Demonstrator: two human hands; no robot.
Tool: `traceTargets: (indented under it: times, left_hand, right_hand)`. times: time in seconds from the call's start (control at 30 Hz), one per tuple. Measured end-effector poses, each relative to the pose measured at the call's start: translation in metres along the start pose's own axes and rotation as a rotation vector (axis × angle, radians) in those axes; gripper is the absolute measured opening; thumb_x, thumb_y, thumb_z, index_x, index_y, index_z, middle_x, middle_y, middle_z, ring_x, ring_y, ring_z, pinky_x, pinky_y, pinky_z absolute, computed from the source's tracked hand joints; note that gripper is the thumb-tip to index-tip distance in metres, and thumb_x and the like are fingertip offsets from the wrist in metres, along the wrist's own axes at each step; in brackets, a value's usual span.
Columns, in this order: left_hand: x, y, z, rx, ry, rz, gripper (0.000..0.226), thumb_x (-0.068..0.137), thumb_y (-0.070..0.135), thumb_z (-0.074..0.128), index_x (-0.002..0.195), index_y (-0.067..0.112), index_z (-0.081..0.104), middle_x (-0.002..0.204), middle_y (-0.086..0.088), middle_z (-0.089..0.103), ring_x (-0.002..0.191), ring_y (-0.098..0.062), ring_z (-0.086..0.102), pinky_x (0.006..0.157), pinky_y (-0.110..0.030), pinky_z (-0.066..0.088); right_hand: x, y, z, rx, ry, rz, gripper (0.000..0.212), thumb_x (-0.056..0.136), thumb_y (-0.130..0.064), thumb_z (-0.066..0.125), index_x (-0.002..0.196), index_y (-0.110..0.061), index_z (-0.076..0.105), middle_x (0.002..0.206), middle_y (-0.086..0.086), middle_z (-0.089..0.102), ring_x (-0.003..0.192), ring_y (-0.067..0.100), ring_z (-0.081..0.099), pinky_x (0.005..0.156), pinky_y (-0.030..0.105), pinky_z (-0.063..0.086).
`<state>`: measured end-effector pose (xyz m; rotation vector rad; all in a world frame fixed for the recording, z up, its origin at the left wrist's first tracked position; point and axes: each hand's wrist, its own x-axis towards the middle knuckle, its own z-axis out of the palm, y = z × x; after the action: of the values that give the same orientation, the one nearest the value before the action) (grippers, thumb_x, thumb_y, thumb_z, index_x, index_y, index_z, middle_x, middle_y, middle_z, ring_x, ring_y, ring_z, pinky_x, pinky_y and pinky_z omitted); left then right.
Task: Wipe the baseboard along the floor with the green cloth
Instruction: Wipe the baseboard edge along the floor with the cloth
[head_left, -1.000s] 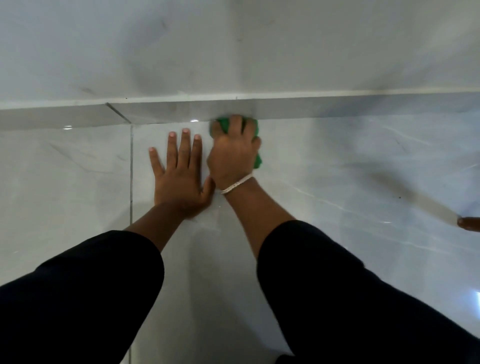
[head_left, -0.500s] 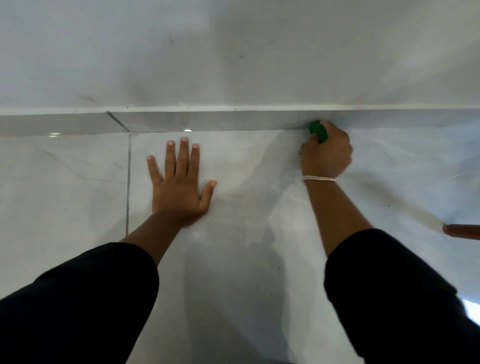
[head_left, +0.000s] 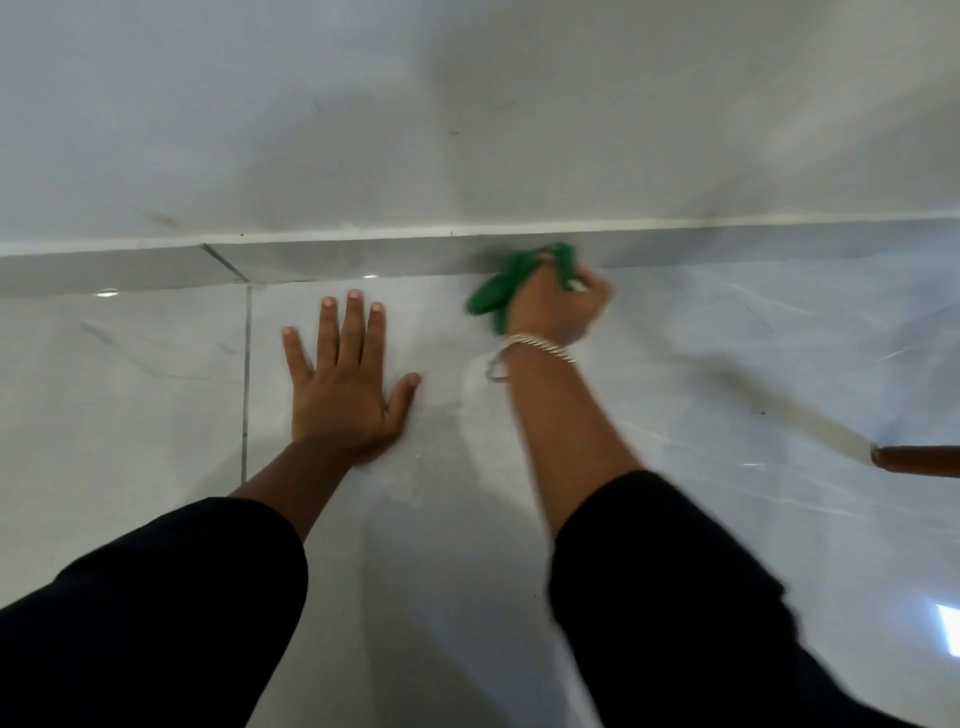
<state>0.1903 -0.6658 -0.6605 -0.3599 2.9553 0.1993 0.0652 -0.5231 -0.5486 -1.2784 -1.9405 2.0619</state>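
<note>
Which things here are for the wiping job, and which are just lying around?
For the job:
- green cloth, bunched in the right hand
- baseboard, where the cloth presses
- left hand, flat on the floor, propping

Just lying about:
- brown wooden piece at the right edge; what it is can't be told

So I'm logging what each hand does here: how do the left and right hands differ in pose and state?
The left hand lies flat on the floor tile, fingers spread and empty; the right hand is curled shut around the green cloth. The left sits back from the baseboard; the right presses the cloth against it. The left looks sharp, the right blurred. Both arms wear black sleeves.
</note>
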Motion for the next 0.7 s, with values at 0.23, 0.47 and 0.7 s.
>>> traceTargets:
  times: [0.23, 0.47, 0.7]
  left_hand:
    - [0.0, 0.0, 0.0, 0.028, -0.021, -0.002, 0.086, 0.092, 0.064, 0.022, 0.159, 0.014, 0.006, 0.169, -0.012, 0.001, 0.155, -0.036, -0.001, 0.118, -0.07, 0.007]
    - [0.006, 0.003, -0.006, 0.034, -0.118, -0.1, 0.082, 0.091, 0.058, 0.018, 0.159, 0.02, -0.007, 0.169, -0.009, -0.011, 0.155, -0.034, -0.01, 0.118, -0.061, -0.014]
    - [0.007, 0.014, -0.019, -0.169, -0.091, -0.117, 0.08, 0.095, 0.044, 0.028, 0.159, 0.011, -0.006, 0.165, -0.023, -0.013, 0.155, -0.035, -0.005, 0.122, -0.061, 0.002]
  right_hand:
    - [0.017, -0.056, -0.034, 0.138, 0.035, -0.045, 0.043, 0.098, -0.005, 0.051, 0.065, -0.023, 0.03, 0.076, -0.001, 0.046, 0.069, 0.018, 0.047, 0.05, 0.004, 0.042]
    - [-0.023, 0.029, 0.056, 0.102, 0.122, 0.157, 0.021, 0.075, -0.019, 0.068, 0.089, -0.025, 0.053, 0.102, 0.013, 0.065, 0.086, 0.032, 0.066, 0.076, 0.035, 0.059]
    - [-0.024, 0.038, 0.065, 0.185, 0.034, 0.319, 0.017, 0.079, -0.002, 0.06, 0.082, -0.017, 0.052, 0.09, 0.008, 0.063, 0.073, 0.025, 0.061, 0.075, 0.035, 0.06]
